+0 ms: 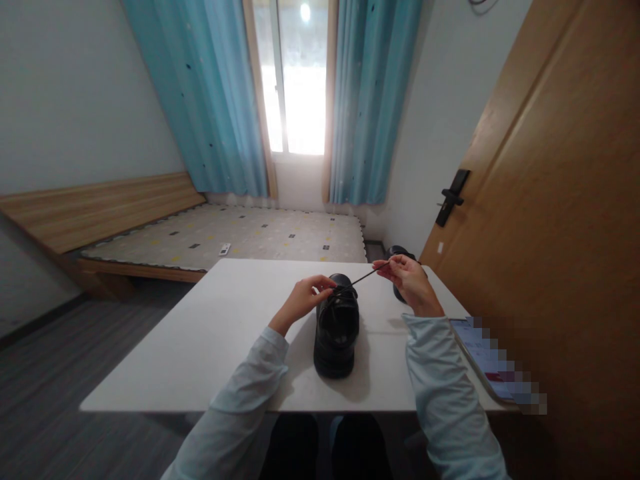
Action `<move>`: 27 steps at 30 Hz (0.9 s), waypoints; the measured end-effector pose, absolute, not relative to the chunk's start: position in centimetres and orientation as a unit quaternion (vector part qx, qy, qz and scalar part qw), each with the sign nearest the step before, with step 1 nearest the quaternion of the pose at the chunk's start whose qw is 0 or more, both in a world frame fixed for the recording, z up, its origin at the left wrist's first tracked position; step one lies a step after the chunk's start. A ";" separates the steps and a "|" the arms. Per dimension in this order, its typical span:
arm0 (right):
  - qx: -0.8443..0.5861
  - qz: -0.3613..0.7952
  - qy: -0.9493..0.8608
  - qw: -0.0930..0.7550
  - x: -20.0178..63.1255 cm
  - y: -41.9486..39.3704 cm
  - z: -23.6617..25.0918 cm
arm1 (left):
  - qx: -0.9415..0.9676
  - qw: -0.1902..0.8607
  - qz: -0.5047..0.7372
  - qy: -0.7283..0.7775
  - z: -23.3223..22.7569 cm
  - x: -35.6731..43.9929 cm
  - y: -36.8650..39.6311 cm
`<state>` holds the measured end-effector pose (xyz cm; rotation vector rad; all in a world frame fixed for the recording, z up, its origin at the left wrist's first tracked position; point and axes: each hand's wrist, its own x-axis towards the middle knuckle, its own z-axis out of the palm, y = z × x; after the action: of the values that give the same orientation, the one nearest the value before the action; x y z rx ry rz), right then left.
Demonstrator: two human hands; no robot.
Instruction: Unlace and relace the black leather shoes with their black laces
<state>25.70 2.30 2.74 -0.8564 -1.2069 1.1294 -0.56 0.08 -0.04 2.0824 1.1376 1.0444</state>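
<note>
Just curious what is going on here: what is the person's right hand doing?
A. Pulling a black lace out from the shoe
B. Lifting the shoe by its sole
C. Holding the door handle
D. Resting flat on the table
A: the right hand pinches a thin black lace stretched taut from the top of the black shoe, while the left hand rests at the shoe's front.

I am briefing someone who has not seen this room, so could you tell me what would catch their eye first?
A black shoe stands mid-table on the white table. The left hand touches its laces while the right hand pulls a black lace taut to the right. Behind, a bright window glares between blue curtains.
</note>
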 end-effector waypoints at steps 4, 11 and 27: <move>-0.333 0.520 -0.534 0.578 25.2 1.5 3.4 | 0.773 0.266 0.419 0.396 0.1 -0.4 -0.2; -0.296 0.475 -0.606 0.566 24.8 1.1 4.0 | 0.795 0.212 0.468 0.321 0.7 0.3 -1.3; -0.378 0.507 -0.726 0.270 23.9 0.5 3.5 | 0.853 0.068 0.407 0.319 0.0 1.2 -1.4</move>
<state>23.94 0.45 3.48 -1.0197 -1.9570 1.3653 1.20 -1.43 0.00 2.5698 0.9614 1.2276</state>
